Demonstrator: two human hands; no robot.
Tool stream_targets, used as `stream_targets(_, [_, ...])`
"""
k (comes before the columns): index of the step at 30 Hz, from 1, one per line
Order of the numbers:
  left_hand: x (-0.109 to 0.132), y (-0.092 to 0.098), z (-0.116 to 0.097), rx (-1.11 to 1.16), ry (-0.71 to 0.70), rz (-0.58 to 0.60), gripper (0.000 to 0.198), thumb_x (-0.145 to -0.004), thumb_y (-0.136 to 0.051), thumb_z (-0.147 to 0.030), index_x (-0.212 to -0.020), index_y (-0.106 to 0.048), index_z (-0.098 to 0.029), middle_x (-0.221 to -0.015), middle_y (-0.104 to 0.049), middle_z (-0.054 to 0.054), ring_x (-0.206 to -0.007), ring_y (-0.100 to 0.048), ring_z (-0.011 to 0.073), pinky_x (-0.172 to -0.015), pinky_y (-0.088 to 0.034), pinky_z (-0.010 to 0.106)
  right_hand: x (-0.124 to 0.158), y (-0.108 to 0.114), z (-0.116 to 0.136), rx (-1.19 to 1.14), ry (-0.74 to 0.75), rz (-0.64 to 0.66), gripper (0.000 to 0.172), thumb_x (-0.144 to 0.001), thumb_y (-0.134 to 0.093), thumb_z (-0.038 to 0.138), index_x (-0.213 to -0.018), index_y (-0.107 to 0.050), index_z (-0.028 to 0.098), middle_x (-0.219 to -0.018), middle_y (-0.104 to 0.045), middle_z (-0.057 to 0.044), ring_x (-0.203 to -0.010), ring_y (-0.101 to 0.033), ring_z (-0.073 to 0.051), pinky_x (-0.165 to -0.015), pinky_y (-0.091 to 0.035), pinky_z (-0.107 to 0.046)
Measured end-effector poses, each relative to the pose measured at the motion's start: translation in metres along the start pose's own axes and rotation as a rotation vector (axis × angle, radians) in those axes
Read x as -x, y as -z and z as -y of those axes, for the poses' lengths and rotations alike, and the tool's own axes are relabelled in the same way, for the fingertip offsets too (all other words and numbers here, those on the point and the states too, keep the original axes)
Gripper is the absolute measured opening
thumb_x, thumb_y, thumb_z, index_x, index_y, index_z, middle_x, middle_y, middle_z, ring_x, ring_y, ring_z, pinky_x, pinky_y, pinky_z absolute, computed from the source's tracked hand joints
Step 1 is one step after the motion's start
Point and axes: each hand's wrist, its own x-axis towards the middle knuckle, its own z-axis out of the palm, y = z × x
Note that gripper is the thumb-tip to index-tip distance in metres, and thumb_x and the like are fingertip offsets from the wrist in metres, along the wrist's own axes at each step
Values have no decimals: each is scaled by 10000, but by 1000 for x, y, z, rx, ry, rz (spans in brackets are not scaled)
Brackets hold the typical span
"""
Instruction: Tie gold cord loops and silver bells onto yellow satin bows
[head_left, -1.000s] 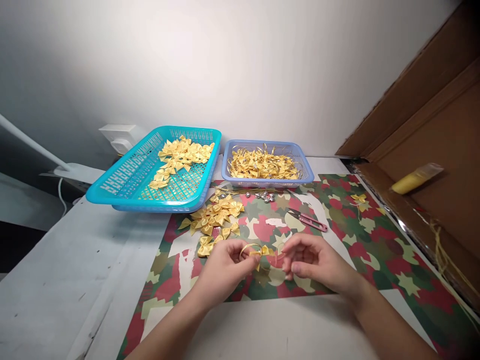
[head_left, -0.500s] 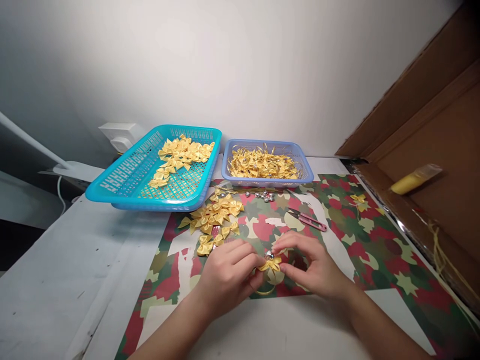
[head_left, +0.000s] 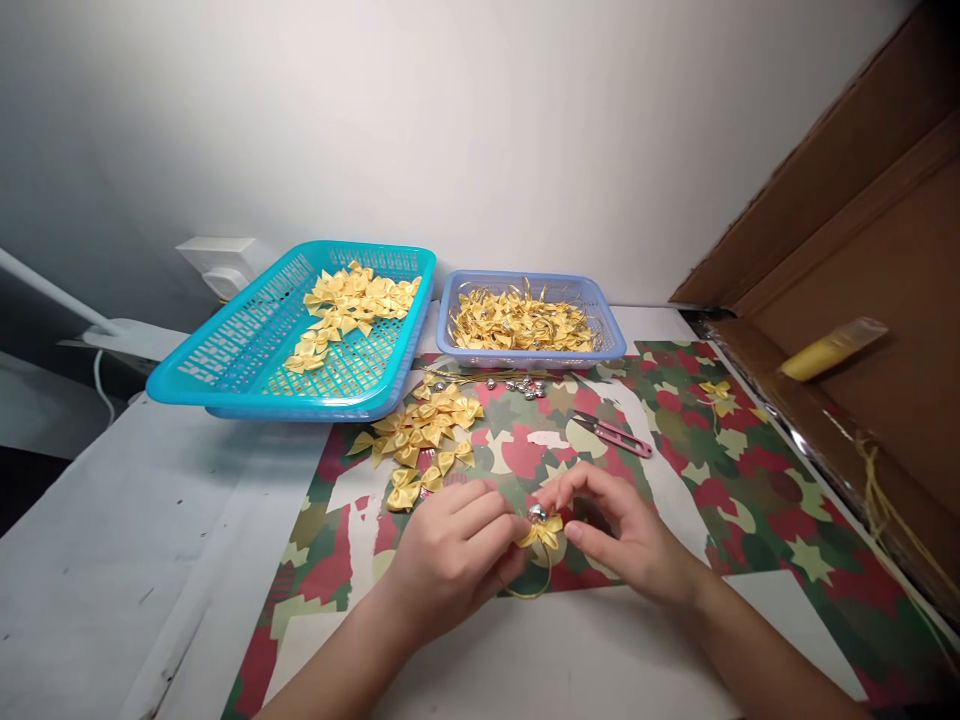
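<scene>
My left hand [head_left: 450, 555] and my right hand [head_left: 619, 530] meet over the camouflage-patterned paper [head_left: 705, 480]. Together they pinch a small yellow ribbon bow [head_left: 541, 531] with a silver bell [head_left: 535, 513] on top and a thin gold cord loop hanging below it. Both hands' fingers are closed on the bow. A loose pile of yellow bows [head_left: 420, 435] lies just beyond my left hand. Small silver bells [head_left: 517, 384] lie farther back on the paper.
A turquoise basket [head_left: 247, 370] with yellow bows stands at the back left, a lilac basket [head_left: 611, 335] of finished gold pieces behind centre. Pink thread snips [head_left: 616, 436] lie on the paper. An open cardboard box [head_left: 862, 290] with a yellow tube [head_left: 829, 350] stands at right.
The hands came together and dropped nearer the table; the bow now shows a silver bell on top with the cord loop hanging beneath. The view shifted slightly.
</scene>
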Motion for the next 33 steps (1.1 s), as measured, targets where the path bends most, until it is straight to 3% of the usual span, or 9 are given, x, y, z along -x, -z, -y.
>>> stream_targets(3, [1, 0, 2, -2, 16, 10, 85, -851, -566, -146, -782, -607, -174, -637, -594, 14, -588, -455, 144, -544, -347, 263, 0, 0, 1, -37, -54, -55, 37, -869, -572, 212, -866, -536, 221, -850, -626, -30, -817, -605, -179, -732, -513, -315])
stream_targets(7, [1, -2, 4, 6, 68, 1, 91, -841, -560, -142, -776, -605, -185, -636, -600, 9, -589, -479, 140, -556, -364, 257, 1, 4, 4, -7, 1, -124, 57, -869, -609, 248, -840, -565, 226, -827, -632, -31, -809, -609, -180, -721, -514, -313])
stream_targets(9, [1, -2, 3, 26, 119, -24, 106, -824, -555, -120, -758, -599, -190, -626, -597, 4, -576, -483, 135, -551, -361, 252, 3, 7, 6, -11, 41, -66, 47, -861, -621, 229, -838, -581, 224, -830, -648, -27, -800, -614, -171, -726, -507, -305])
stream_targets(12, [-2, -1, 1, 102, 240, -33, 132, -804, -537, -94, -731, -577, -197, -622, -595, -3, -584, -503, 133, -558, -376, 241, 6, 10, 8, 10, 39, 125, 65, -830, -644, 171, -840, -602, 220, -783, -679, -17, -742, -623, -160, -644, -490, -273])
stream_targets(14, [-3, 1, -1, 161, 321, -10, 133, -802, -527, -99, -717, -554, -197, -635, -594, -2, -600, -516, 134, -566, -390, 235, 6, 13, 8, 49, 48, 150, 75, -833, -636, 158, -862, -623, 226, -777, -693, -16, -723, -630, -160, -618, -487, -267])
stream_targets(18, [-4, 2, -2, 221, 369, 71, 114, -815, -501, -122, -733, -537, -194, -667, -580, 4, -619, -511, 140, -565, -384, 237, 3, 17, 1, 103, 195, -251, 70, -877, -587, 199, -875, -633, 252, -937, -660, -40, -932, -610, -195, -829, -495, -334])
stream_targets(20, [-4, 0, -3, 233, 360, 122, 117, -824, -490, -126, -739, -534, -193, -671, -576, 4, -632, -511, 146, -573, -379, 244, 0, 15, -1, 137, 212, -328, 70, -883, -580, 218, -863, -637, 255, -978, -632, -50, -979, -586, -210, -869, -483, -359])
stream_targets(26, [-4, -4, -5, 246, 340, 198, 111, -836, -498, -148, -746, -541, -198, -683, -599, 7, -649, -530, 156, -572, -371, 254, -3, -5, 4, 258, 217, -154, 92, -810, -652, 160, -839, -670, 246, -909, -649, -49, -872, -610, -209, -799, -489, -372])
stream_targets(33, [-2, -5, -5, 219, 319, 196, 100, -816, -516, -141, -736, -550, -190, -665, -589, 0, -630, -525, 153, -552, -354, 253, -4, -10, 2, 305, 221, -127, 152, -760, -674, 104, -830, -673, 239, -880, -657, -42, -838, -602, -201, -752, -484, -359])
